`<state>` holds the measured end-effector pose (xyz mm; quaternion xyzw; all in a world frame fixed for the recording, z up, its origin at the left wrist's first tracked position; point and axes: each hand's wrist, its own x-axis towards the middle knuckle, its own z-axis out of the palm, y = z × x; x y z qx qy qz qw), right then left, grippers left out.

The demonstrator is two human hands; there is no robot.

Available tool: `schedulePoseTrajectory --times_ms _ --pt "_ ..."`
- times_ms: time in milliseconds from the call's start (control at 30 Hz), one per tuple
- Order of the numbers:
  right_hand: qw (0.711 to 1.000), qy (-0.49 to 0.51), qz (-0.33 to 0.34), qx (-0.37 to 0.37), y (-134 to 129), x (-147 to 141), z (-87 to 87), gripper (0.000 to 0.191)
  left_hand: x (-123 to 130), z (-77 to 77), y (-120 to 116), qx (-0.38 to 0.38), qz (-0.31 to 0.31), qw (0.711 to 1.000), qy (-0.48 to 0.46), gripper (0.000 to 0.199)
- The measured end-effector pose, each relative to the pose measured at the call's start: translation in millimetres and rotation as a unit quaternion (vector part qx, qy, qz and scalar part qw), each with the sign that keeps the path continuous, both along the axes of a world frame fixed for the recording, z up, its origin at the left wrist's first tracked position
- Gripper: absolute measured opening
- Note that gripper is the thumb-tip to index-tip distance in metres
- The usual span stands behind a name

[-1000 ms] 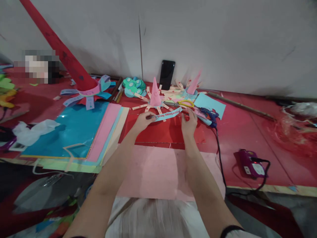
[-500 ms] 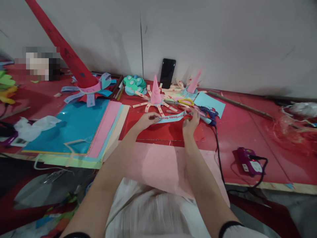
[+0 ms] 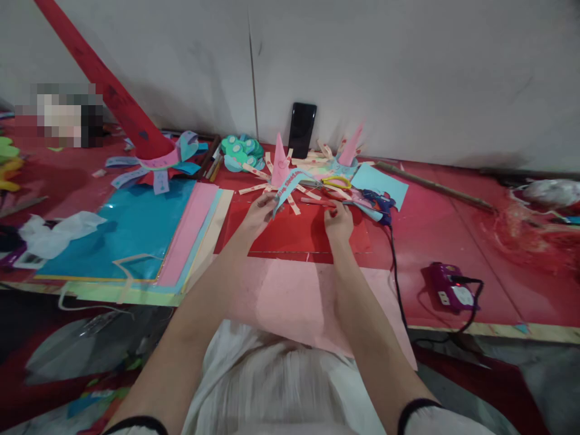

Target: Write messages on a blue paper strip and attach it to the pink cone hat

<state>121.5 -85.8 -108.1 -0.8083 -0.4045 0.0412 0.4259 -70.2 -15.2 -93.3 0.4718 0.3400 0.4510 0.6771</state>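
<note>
A light-blue paper strip with red lettering (image 3: 290, 184) is pinched at its lower end by my left hand (image 3: 259, 214), and it curves up to the right. My right hand (image 3: 339, 223) is closed over the red sheet (image 3: 294, 232), apart from the strip. What its fingers hold, if anything, is too small to make out. A slim reddish stick (image 3: 315, 201) lies by its fingertips. Behind the strip stands a pink paper cone (image 3: 279, 163) with cream strips fanned around its base. Yellow-handled scissors (image 3: 336, 182) and a dark blue glue gun (image 3: 380, 205) lie beyond my right hand.
Pink paper (image 3: 290, 296) covers the near edge. Left are a blue folder (image 3: 149, 223), coloured sheets and a tall red cone (image 3: 118, 99). A phone (image 3: 302, 130) leans on the wall. A wooden stick (image 3: 435, 186) and purple power adapter (image 3: 448, 287) lie right.
My right hand has let go of the strip's right end and drawn slightly back. The strip, now held only by my left hand, has swung upward. The view has shifted slightly.
</note>
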Motion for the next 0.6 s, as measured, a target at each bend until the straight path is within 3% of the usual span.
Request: schedulePoseTrajectory --times_ms 100,267,600 --pt "0.994 -0.050 -0.029 -0.094 -1 -1 2.7 0.044 4 -2.1 -2 -0.010 -0.030 0.999 -0.005 0.014" --pt "0.962 -0.137 -0.005 -0.237 3 -5 8.7 0.045 9 -5.0 -4 -0.027 -0.042 0.998 -0.022 0.015" --pt "0.936 -0.174 0.046 -0.303 8 2 13.6 0.045 7 -3.0 -5 -0.054 -0.040 0.996 -0.051 0.017"
